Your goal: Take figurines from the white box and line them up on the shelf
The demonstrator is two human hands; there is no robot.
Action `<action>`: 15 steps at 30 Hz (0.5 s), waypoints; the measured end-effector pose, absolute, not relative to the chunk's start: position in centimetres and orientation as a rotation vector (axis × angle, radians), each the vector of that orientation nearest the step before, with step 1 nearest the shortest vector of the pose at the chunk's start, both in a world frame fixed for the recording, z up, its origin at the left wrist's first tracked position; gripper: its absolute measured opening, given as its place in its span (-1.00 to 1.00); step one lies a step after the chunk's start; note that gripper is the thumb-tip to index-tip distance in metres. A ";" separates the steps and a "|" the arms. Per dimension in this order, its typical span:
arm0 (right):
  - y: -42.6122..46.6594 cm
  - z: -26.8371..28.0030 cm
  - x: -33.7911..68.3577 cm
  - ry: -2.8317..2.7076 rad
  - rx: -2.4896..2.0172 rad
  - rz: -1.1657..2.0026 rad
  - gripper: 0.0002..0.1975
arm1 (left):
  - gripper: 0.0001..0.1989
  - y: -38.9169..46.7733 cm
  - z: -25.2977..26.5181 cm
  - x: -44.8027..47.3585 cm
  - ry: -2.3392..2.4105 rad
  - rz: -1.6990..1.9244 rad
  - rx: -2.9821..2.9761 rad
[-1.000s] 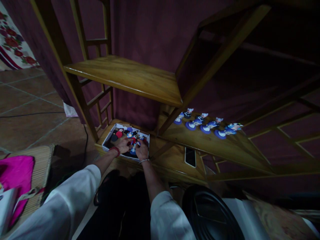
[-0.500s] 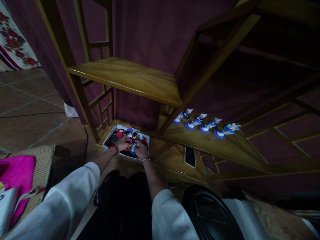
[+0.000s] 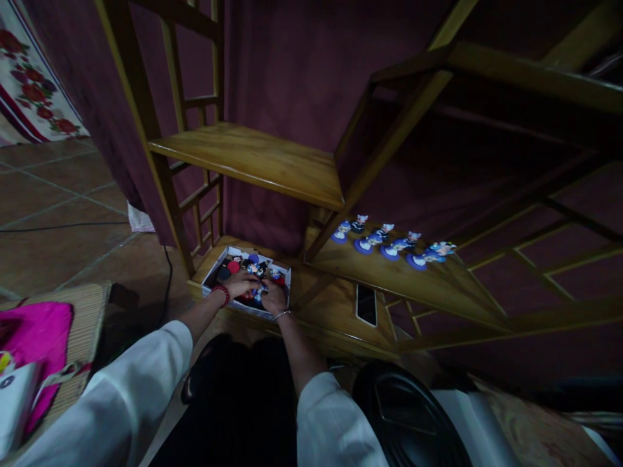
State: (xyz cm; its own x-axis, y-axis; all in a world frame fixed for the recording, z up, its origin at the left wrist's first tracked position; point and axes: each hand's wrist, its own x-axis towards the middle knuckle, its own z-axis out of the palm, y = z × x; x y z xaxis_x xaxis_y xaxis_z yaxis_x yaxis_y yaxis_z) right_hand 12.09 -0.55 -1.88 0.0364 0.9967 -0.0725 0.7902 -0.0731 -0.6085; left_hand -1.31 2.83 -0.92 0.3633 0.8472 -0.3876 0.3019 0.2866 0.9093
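Both my hands are inside a shallow white cardboard box (image 3: 287, 285) packed with small figurines, on the low wooden shelf. A blue-and-white figurine (image 3: 259, 294) sits between them, partly covered by fingers. My left hand (image 3: 239, 284), with a red bead bracelet, reaches in from the left, its fingers closed against the figurine. From the right, my right hand (image 3: 275, 298), wearing a thin bangle, has thumb and fingers closed on the same figurine. Around them lie round red bases (image 3: 233, 266), dark bases (image 3: 224, 272) and more blue-haired figurines (image 3: 253, 268).
Several figurines on purple bases (image 3: 389, 250) stand in rows on the raised shelf (image 3: 448, 288) at right. A phone (image 3: 366, 305) lies on the lower board. An upper shelf (image 3: 253, 162) overhangs the box. A black round stool (image 3: 409, 415) is near my right arm.
My head view has shifted slightly, so the shelves appear moved. Both hands stay in the box around the figurine, which is now more covered by the fingers.
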 end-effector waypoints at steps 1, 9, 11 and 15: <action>-0.7 -1.7 12.0 -1.814 -1.915 0.682 -0.66 | -0.68 2.5 -0.7 -1.1 1.197 0.518 1.276; -1.8 -0.5 11.9 -1.762 -1.982 0.594 -0.70 | -0.68 0.9 -0.5 0.3 1.251 0.610 1.232; -2.0 -0.3 12.0 -1.732 -2.020 0.596 -0.69 | -0.64 0.7 -0.5 0.3 1.257 0.636 1.213; -2.5 -0.2 12.2 -1.712 -1.987 0.587 -0.63 | -0.59 0.5 -0.4 0.1 1.249 0.700 1.219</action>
